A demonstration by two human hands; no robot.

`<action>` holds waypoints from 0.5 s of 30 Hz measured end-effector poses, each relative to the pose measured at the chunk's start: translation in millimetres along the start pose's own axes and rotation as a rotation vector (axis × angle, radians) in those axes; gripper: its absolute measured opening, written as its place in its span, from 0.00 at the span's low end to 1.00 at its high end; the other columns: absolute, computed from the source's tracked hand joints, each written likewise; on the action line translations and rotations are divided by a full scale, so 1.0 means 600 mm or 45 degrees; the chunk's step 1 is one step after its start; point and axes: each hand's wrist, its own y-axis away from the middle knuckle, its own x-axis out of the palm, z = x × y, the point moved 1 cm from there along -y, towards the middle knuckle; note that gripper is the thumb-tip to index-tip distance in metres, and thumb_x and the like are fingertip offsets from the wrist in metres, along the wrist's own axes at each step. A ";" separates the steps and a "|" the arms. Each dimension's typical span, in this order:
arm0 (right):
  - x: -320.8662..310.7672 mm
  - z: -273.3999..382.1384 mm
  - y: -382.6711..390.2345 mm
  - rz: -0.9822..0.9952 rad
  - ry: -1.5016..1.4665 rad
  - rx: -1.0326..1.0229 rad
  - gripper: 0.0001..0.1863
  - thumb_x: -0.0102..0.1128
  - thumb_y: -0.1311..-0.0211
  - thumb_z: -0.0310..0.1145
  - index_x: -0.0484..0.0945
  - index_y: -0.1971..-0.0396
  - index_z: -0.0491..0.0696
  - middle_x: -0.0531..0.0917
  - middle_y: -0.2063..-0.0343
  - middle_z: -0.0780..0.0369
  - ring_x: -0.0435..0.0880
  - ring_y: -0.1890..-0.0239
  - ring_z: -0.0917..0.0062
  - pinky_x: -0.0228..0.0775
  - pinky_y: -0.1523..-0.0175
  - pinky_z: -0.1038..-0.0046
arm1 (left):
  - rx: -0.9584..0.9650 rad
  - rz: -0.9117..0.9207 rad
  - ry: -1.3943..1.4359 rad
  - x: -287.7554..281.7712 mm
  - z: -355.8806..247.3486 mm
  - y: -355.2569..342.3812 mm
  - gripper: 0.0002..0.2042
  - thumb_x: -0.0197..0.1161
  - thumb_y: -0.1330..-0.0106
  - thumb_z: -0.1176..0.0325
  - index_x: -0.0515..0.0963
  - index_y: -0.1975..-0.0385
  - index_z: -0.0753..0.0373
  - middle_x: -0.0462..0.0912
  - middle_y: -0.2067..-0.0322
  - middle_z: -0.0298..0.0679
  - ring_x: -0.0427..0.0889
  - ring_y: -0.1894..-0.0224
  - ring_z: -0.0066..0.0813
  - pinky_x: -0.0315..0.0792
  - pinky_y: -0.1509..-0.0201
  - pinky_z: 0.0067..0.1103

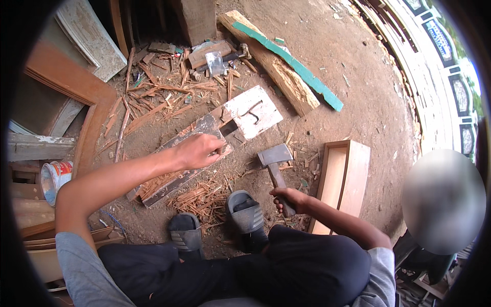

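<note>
My right hand (pixel 289 201) grips the wooden handle of a hatchet (pixel 276 154), whose broad grey metal head points away from me, low over the ground. My left hand (pixel 199 151) is closed in a fist above the near end of a worn wooden piece (pixel 176 180) with dark, flaking paint. Whatever its fingers hold, if anything, is hidden. Just beyond lies a white-painted board (pixel 258 108) with a bent dark metal piece (pixel 253 111) on it. Reddish wood splinters (pixel 202 200) lie around my sandals.
A thick timber (pixel 273 66) with a green strip (pixel 289 64) lies ahead. On the right stands an open wooden box (pixel 353 176), and a person (pixel 434 266) is near the right edge. Wooden frames (pixel 97 102) and a white tub (pixel 56 179) are at left.
</note>
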 end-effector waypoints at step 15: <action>0.023 0.176 0.024 0.020 0.779 0.159 0.15 0.61 0.39 0.45 0.69 0.70 0.50 0.74 0.86 0.66 0.76 0.84 0.79 0.74 0.77 0.71 | -0.081 -0.287 0.414 0.061 0.065 0.166 0.10 0.64 0.48 0.69 0.82 0.66 0.63 0.83 0.72 0.42 0.82 0.67 0.32 0.76 0.61 0.26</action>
